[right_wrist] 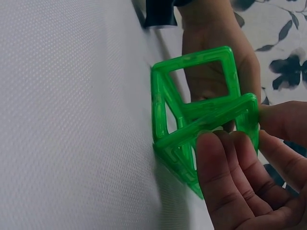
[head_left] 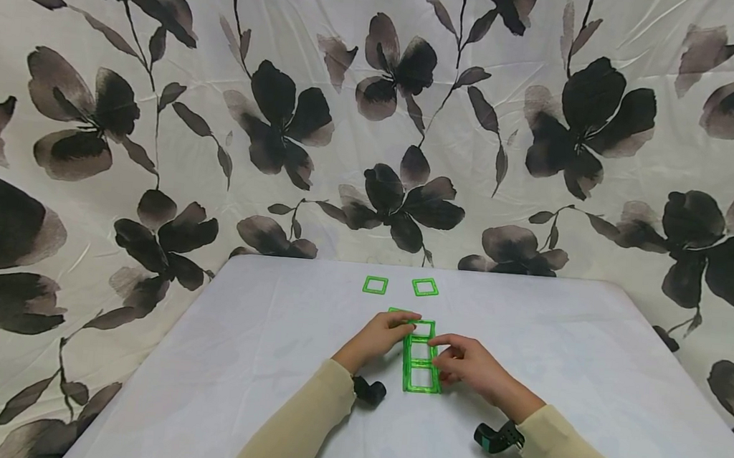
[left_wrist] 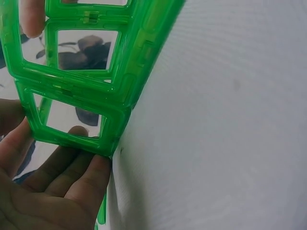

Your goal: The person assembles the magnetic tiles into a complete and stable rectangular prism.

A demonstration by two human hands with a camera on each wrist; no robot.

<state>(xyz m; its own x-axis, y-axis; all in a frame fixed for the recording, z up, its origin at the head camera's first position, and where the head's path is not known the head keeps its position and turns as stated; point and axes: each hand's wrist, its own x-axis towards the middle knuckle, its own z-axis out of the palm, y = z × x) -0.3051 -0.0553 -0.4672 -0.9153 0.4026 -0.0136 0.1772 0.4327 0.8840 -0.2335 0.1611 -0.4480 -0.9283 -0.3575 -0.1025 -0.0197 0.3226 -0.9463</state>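
Observation:
Several green see-through magnetic tiles point(head_left: 422, 364) are joined in a row, with square windows and some tiles standing up from the table. At the row's far end my left hand point(head_left: 376, 336) holds the end tile, its thumb and fingers at the tile's edges in the left wrist view point(left_wrist: 67, 91). From the right side, my right hand point(head_left: 475, 367) pinches a tilted tile point(right_wrist: 206, 122) between thumb and fingers. Part of a green tile edge point(head_left: 394, 309) shows beyond the left hand; the hand hides the rest.
Two loose green square tiles, a left one point(head_left: 374, 291) and a right one point(head_left: 427, 293), lie toward the table's far edge. A white cloth covers the table point(head_left: 253, 364). Behind hangs a floral cloth point(head_left: 317, 203). Each wrist carries a small black camera.

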